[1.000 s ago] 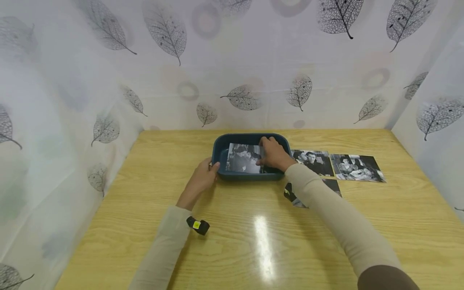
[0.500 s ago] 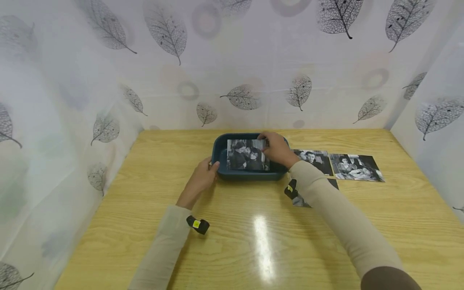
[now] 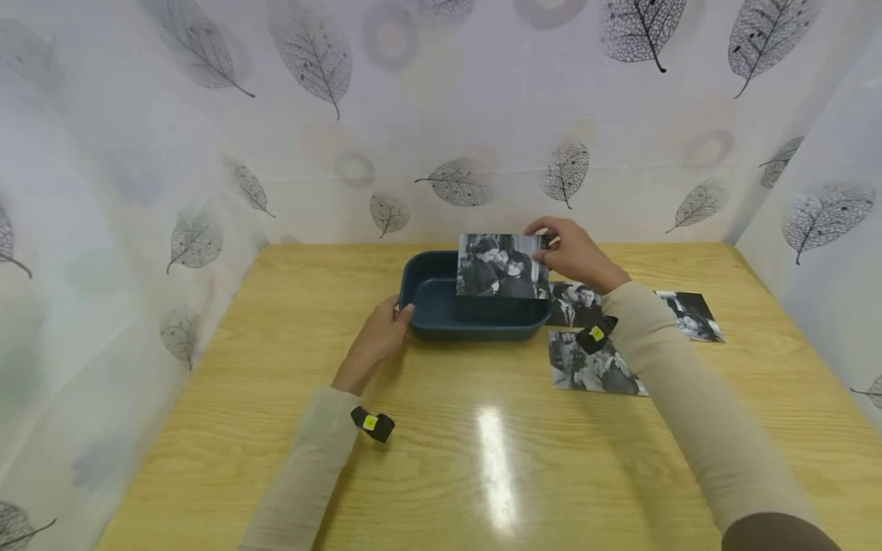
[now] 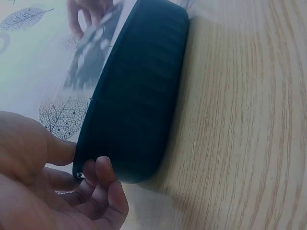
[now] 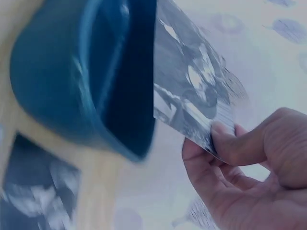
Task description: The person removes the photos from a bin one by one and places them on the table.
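Observation:
A dark blue rectangular tub [image 3: 430, 334] stands on the wooden table. My left hand [image 3: 379, 337] grips its left end, thumb at the rim and fingers curled beneath it, as the left wrist view [image 4: 53, 177] shows. With thumb and fingers my right hand [image 3: 575, 254] pinches the right edge of a black-and-white photo [image 3: 499, 266]. This photo is held up over the tub's right half and shows several people close together. In the right wrist view the thumb presses on the printed face of the photo [image 5: 189, 76], with fingers behind it.
To the right of the tub, more black-and-white photos lie flat: one close to its end [image 3: 572, 304], a front photo [image 3: 586, 367], and a far right photo [image 3: 694, 315]. The right forearm partly covers them. A leaf-patterned curtain [image 3: 475, 115] closes off the back and sides.
My right hand has lifted the photo out of the tub, up and to the right, uncovering more of the tub's inside and the front photo. My left hand keeps its hold on the tub.

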A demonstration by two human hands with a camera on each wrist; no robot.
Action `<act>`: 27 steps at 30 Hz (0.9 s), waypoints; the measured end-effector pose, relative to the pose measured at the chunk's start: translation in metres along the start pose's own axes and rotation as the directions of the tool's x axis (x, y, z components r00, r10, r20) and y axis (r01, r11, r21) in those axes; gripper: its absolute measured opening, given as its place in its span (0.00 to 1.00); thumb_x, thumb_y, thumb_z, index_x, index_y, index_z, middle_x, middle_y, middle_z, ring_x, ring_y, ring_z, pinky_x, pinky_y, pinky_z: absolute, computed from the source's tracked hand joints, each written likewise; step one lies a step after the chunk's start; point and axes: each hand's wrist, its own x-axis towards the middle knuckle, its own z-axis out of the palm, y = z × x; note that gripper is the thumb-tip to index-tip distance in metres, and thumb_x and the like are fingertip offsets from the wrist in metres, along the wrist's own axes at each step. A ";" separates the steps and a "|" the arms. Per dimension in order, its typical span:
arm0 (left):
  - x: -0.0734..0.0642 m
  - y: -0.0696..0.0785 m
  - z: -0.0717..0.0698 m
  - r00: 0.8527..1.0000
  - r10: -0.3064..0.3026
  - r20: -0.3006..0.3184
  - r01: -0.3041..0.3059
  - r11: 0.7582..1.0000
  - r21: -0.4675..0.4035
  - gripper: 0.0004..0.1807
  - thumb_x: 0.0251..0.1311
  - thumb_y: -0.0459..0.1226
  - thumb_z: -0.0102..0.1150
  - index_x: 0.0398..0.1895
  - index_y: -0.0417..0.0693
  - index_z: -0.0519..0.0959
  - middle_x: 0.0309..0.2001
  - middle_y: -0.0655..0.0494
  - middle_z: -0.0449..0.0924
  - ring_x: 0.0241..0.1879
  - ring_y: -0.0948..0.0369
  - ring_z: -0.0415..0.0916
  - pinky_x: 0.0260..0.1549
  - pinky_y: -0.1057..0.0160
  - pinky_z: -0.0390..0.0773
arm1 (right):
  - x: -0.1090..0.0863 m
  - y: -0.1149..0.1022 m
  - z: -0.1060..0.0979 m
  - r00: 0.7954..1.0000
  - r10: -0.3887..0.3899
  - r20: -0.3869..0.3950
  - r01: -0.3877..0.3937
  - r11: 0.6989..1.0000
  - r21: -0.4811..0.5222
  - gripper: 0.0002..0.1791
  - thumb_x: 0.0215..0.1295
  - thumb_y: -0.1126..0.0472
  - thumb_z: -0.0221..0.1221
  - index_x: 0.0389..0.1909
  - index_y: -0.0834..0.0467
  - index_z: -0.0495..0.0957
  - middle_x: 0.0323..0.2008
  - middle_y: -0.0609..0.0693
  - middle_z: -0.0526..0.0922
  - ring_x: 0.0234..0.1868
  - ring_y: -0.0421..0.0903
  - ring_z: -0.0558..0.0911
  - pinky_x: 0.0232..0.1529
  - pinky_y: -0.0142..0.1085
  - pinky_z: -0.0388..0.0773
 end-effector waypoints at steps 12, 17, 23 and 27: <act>0.000 0.000 -0.001 1.000 -0.013 0.018 0.013 1.000 -0.011 0.27 0.81 0.42 0.42 0.77 0.40 0.59 0.43 0.43 0.79 0.40 0.52 0.77 0.34 0.61 0.73 | -0.065 0.033 -0.077 0.994 0.103 0.048 -0.103 0.995 0.000 0.23 0.75 0.68 0.55 0.68 0.62 0.68 0.70 0.68 0.60 0.48 0.42 0.81 0.40 0.33 0.80; -0.001 0.001 -0.001 1.000 -0.012 0.016 0.013 1.000 -0.007 0.27 0.81 0.42 0.42 0.77 0.41 0.60 0.43 0.43 0.79 0.38 0.53 0.76 0.33 0.61 0.73 | -0.094 0.058 -0.099 0.989 0.143 0.046 -0.140 0.989 -0.054 0.24 0.76 0.65 0.55 0.70 0.62 0.66 0.69 0.71 0.59 0.47 0.36 0.80 0.41 0.35 0.81; 0.000 0.001 -0.002 1.000 -0.016 0.014 0.016 1.000 -0.001 0.26 0.81 0.43 0.41 0.76 0.42 0.61 0.41 0.44 0.78 0.36 0.56 0.75 0.31 0.62 0.72 | -0.127 0.091 -0.113 0.990 0.122 0.073 -0.117 0.991 -0.070 0.24 0.75 0.66 0.56 0.68 0.67 0.67 0.68 0.67 0.60 0.47 0.36 0.79 0.39 0.38 0.81; 0.000 0.000 -0.001 1.000 -0.008 0.018 0.008 1.000 0.002 0.26 0.81 0.43 0.41 0.75 0.42 0.63 0.41 0.45 0.78 0.36 0.56 0.75 0.31 0.62 0.73 | -0.148 0.113 -0.119 0.983 0.152 0.099 -0.145 0.986 -0.077 0.22 0.75 0.67 0.56 0.65 0.68 0.68 0.59 0.62 0.68 0.42 0.33 0.79 0.38 0.37 0.82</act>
